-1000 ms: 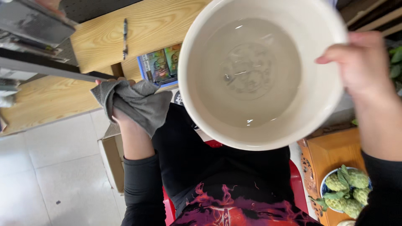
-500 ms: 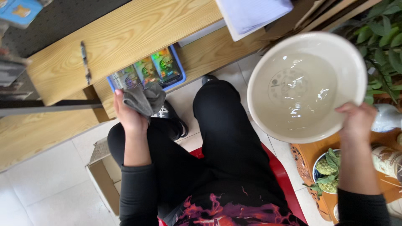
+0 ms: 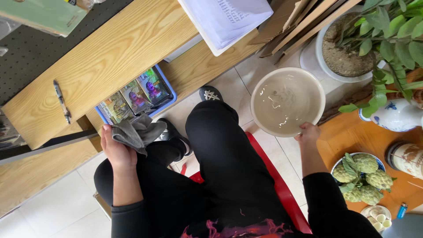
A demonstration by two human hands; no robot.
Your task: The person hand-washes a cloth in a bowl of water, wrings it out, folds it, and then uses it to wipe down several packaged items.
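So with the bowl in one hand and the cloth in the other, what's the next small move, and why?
Probably bring the gray cloth in the left hand over to the bowl. The right hand holds its rim out over the floor, its inside glistens wet, and the cloth is bunched up ready.

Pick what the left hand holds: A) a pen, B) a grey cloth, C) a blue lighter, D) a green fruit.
B: the left hand grips a crumpled grey cloth over the knee, while the right hand holds the rim of the bowl.
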